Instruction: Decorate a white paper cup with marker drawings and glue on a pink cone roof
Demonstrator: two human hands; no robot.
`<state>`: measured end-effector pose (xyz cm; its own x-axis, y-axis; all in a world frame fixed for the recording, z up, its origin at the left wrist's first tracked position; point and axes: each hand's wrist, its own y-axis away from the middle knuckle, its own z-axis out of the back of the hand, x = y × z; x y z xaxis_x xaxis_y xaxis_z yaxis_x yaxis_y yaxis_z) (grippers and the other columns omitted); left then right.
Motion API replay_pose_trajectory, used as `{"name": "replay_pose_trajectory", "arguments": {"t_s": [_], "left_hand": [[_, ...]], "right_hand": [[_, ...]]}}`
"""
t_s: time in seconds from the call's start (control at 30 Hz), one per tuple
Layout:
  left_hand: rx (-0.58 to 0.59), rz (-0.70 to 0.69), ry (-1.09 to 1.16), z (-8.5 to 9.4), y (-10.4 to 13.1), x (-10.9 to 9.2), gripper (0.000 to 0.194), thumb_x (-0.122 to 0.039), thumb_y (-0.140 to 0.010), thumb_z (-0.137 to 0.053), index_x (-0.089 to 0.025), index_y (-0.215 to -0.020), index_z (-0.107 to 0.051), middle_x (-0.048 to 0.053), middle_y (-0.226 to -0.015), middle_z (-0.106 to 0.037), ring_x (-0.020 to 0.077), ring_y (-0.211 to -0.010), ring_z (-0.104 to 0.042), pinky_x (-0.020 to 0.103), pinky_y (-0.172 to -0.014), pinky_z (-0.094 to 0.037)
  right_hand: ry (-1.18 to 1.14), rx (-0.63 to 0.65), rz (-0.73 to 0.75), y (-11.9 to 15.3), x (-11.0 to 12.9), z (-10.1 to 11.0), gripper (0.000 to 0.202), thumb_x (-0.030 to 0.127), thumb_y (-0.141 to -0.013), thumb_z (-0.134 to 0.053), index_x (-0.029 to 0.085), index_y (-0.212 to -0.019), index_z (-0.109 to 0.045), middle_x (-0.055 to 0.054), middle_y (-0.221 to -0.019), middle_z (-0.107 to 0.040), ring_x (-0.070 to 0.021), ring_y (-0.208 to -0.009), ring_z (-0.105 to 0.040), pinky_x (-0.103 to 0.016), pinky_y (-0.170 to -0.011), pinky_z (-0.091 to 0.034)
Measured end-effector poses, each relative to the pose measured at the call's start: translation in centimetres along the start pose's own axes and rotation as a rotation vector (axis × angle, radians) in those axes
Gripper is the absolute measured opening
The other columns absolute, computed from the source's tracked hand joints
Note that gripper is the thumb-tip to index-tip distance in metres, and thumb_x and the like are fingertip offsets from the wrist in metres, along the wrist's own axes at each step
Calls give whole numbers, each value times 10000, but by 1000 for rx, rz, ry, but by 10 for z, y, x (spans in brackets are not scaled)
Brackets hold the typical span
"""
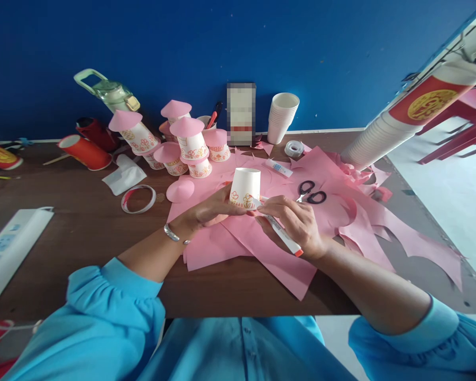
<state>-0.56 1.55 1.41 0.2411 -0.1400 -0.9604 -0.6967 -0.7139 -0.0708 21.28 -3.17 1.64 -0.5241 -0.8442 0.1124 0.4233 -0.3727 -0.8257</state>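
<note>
A white paper cup (245, 181) is upside down over the middle of the table, with orange and red flowers drawn near its rim. My left hand (216, 207) holds it from the left, fingers around its lower part. In my right hand (295, 221) is a white marker (282, 236) with an orange end, its tip at the drawn flowers. Pink paper (218, 246) lies beneath both hands. Black-handled scissors (312, 192) rest on the paper to the right of the cup.
Decorated cups with pink cone tops (187, 127) stand behind on the left, beside a loose pink cone (180, 190). A tape roll (138, 199) lies left. White cups (283, 117) and a phone (241, 114) stand by the blue wall. Tall stacked cups (384, 132) lean right.
</note>
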Motion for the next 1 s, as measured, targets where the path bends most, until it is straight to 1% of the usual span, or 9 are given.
{"name": "replay_pose_trajectory", "arguments": {"t_s": [0.13, 0.23, 0.47, 0.57, 0.63, 0.77, 0.9, 0.93, 1.0], "left_hand": [[15, -18, -32, 1, 0, 0, 470, -660, -680, -930, -246, -866, -811, 60, -994, -797, 265, -996, -758, 406, -908, -636], [31, -34, -46, 5, 1, 3, 461, -664, -692, -921, -251, -866, -813, 65, -1008, -796, 277, -1044, -749, 416, -922, -634], [70, -61, -51, 12, -1, 10, 369, -556, -790, -896, -243, -960, -800, 74, -1095, -781, 281, -1110, -729, 436, -981, -611], [69, -26, -38, 14, -1, 13, 346, -468, -835, -882, -241, -1076, -784, 80, -1130, -772, 273, -1098, -732, 437, -976, -610], [70, -8, -38, 14, -1, 14, 349, -434, -844, -880, -233, -1110, -777, 85, -1128, -768, 266, -1088, -729, 429, -966, -611], [77, -30, -31, 15, -1, 16, 390, -499, -804, -901, -219, -1048, -781, 92, -1109, -766, 282, -1090, -723, 440, -965, -610], [59, -10, -7, 15, -1, 17, 421, -452, -827, -892, -225, -1157, -762, 97, -1142, -762, 280, -1113, -721, 449, -985, -608], [62, -14, -6, 15, 0, 18, 414, -455, -827, -893, -229, -1150, -766, 92, -1134, -764, 277, -1109, -722, 446, -982, -612], [74, -42, -11, 15, -1, 18, 414, -528, -794, -906, -242, -1067, -787, 78, -1108, -769, 279, -1098, -727, 444, -965, -622]], "right_hand": [[0, -12, 6, -1, 0, 0, 197, 100, -995, -643, 199, -1160, -601, -37, -899, -748, -150, -715, -734, -248, -588, -585], [7, -8, 6, -2, -1, 1, 220, 92, -989, -647, 197, -1177, -600, -44, -903, -749, -154, -700, -725, -259, -577, -571], [-9, -5, -31, -1, -1, 2, 263, 103, -974, -660, 217, -1207, -611, -29, -915, -748, -166, -719, -728, -270, -602, -576], [-6, -10, -30, -1, -2, 2, 237, 92, -969, -662, 207, -1169, -610, -39, -912, -744, -165, -714, -722, -269, -599, -578], [-1, -6, -26, -1, -2, 2, 240, 92, -969, -662, 205, -1172, -605, -43, -913, -745, -167, -722, -727, -270, -595, -579], [3, -7, -31, 0, -1, 1, 267, 102, -970, -655, 220, -1203, -599, -29, -909, -752, -167, -724, -737, -269, -590, -575], [14, -9, -28, 0, 0, 1, 251, 88, -971, -642, 230, -1172, -591, -15, -897, -751, -152, -704, -730, -265, -591, -564], [15, -4, -28, -1, 1, 1, 246, 83, -972, -635, 230, -1164, -588, -13, -892, -748, -149, -701, -728, -263, -587, -558], [8, 5, -24, -1, 1, 1, 242, 74, -972, -622, 227, -1156, -584, -13, -884, -744, -150, -703, -730, -260, -577, -548]]}}
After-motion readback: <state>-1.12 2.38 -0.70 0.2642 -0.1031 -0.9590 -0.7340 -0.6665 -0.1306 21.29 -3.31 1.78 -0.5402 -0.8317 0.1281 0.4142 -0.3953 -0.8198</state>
